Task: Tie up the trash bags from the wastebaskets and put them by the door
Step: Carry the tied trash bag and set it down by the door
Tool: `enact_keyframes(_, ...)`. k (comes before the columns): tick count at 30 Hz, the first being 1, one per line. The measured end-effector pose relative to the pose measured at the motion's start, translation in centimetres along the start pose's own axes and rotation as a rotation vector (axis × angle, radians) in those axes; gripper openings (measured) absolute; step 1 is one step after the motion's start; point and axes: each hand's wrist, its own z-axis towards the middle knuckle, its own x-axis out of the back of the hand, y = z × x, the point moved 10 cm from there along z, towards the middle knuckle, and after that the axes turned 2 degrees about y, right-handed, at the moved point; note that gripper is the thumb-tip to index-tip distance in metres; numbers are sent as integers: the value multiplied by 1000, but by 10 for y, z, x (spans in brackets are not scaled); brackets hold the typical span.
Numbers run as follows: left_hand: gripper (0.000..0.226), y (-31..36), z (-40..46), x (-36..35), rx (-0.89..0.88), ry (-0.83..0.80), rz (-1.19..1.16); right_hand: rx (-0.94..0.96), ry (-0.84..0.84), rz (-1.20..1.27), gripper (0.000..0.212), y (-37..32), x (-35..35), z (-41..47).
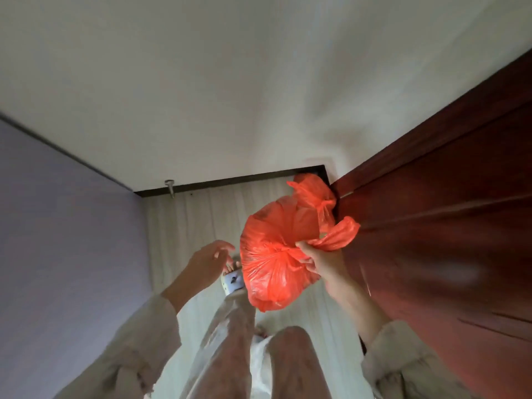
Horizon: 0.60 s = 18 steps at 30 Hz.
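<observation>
Drop-off step. R hand (318,259) grips tied bag (273,263) by its knot, held in air just left of door (431,231). 2nd bag (313,197) already on floor at door's foot. L hand (207,260) free, fingers loose. Next, I'd say: lower bag beside 2nd bag, let go.

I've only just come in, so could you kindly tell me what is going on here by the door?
A person stands in a corner by the dark wooden door, carrying trash out. The right hand grips the gathered neck of a tied red trash bag and holds it off the floor. A second red bag, also knotted, already sits on the floor against the door. The left hand hovers beside the held bag, fingers relaxed, holding nothing.
</observation>
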Motion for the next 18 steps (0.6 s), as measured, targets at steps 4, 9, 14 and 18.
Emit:
enact_keyframes(4,24,-9,87,-15,21,-22,81,-105,-68,52,12,-2,-31,70)
enact_keyframes(9,26,-42,179,-43,36,-68,178,-233,-182,212,23,20,-88,181)
enact_keyframes(14,23,-93,258,-71,81,-43,156,-349,-181,371,26,57,-128,295)
enact_keyframes(18,23,-135,293,-100,113,-43,132,-359,-138,353,28,76,-134,376)
